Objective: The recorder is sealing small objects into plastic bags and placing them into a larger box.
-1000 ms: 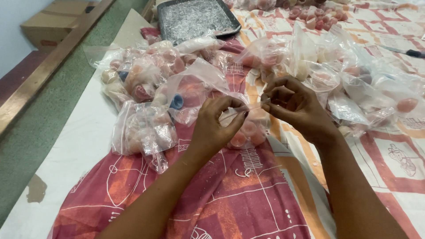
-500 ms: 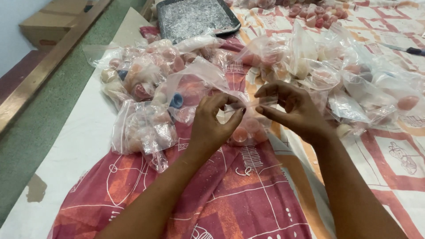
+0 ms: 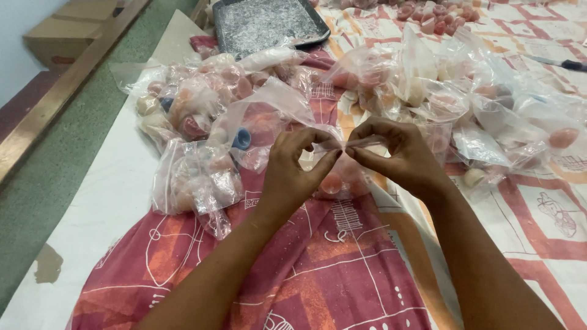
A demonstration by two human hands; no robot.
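Left hand [image 3: 293, 174] and right hand [image 3: 397, 159] both pinch the bag [image 3: 275, 119] top, just below the bag pile [image 3: 202, 104]; tray [image 3: 269, 24] above pile.

Lighting: even, soft, moderately bright; source not seen. Shadows: faint, cast beneath the left hand [image 3: 293, 174] and right hand [image 3: 397, 159]. Glare: white highlights on the clear plastic bags [image 3: 195, 177]. Focus: centre sharp; far edge slightly softened. Mild wide-angle stretching noted at the corners.
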